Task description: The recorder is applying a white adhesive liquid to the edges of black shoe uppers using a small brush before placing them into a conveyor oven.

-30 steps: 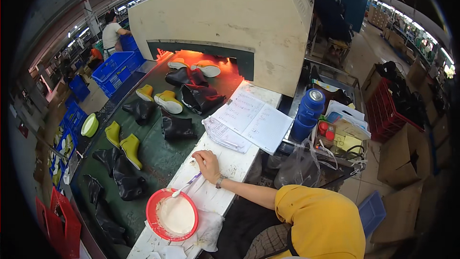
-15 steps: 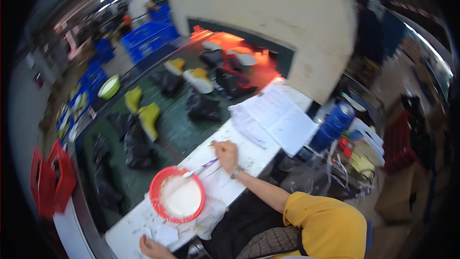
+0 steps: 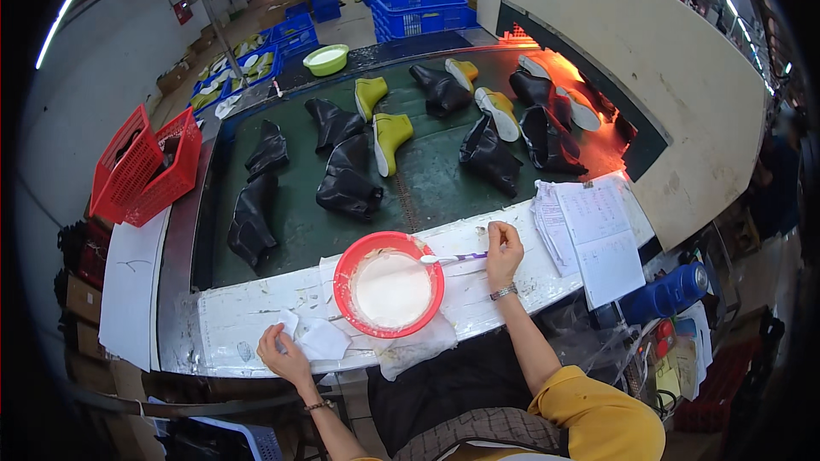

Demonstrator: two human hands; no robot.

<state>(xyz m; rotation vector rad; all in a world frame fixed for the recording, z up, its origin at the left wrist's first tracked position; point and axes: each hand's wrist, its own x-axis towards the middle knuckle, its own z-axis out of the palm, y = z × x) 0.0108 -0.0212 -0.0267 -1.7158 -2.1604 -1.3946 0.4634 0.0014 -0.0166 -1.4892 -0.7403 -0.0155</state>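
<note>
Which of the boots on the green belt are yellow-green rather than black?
Two: the yellow-green boot mid-belt and the smaller one just behind it. The boots beside them, like the black boot, are black.

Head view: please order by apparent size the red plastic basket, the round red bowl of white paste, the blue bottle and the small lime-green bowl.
1. Red plastic basket
2. Round red bowl of white paste
3. Blue bottle
4. Small lime-green bowl

The green bowl lies farthest from the camera, so its last place against the bottle is unsure.
</note>
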